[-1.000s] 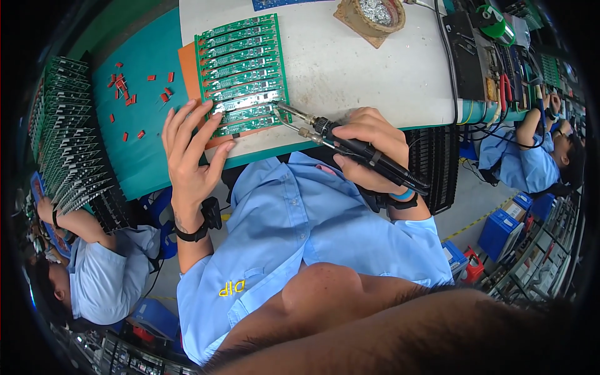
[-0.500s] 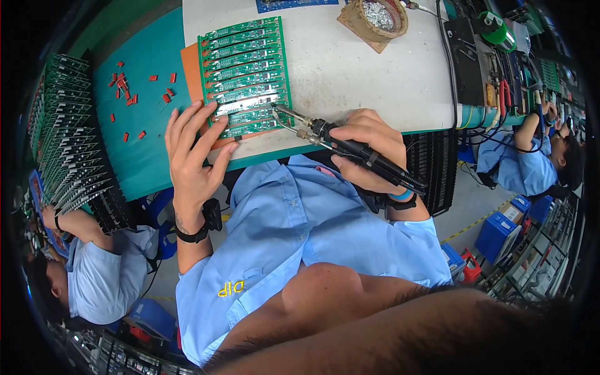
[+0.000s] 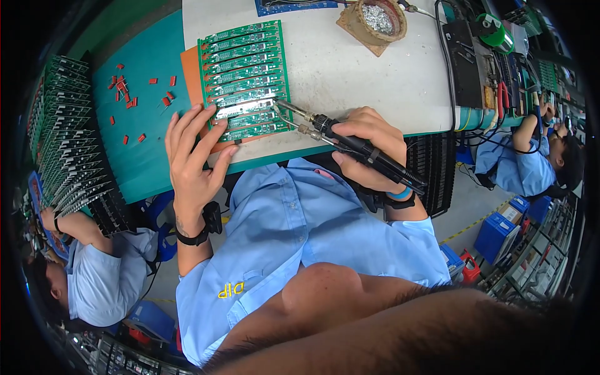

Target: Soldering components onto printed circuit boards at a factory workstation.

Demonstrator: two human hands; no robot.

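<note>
Head view: person at a bench, both hands on a soldering job.
Board panel: green circuit board panel (image 3: 245, 80) of stacked narrow strips, lies flat on an orange mat (image 3: 190, 69), at about 11 o'clock from frame centre.
Iron: black-handled soldering tweezers (image 3: 350, 140), two metal tips resting on the lower strips of the panel near its right edge, handle running off toward 4 o'clock.
Right hand: right hand (image 3: 369, 150) closed around the handle in a pen-like grip, fingers curled over it, thumb under; blue band and dark strap on the wrist.
Left hand: left hand (image 3: 194, 156) open and flat, fingers spread, fingertips pressing the lower left edge of the panel and mat; holds nothing. Black wrist strap (image 3: 195, 234) on it.
Bench: white top (image 3: 350, 69) under the panel, teal surface (image 3: 137, 144) at 9 o'clock.
Loose parts: small red components (image 3: 128, 97) scattered on the teal area, well apart from the hands.
Tip cleaner: round holder of metal wool (image 3: 378, 17) at 1 o'clock, far edge of bench.
Racks: rows of green boards on edge (image 3: 62, 137) at 9 o'clock.
Others: co-worker in blue shirt (image 3: 100, 281) at 8 o'clock, another (image 3: 519, 169) at 3 o'clock.
</note>
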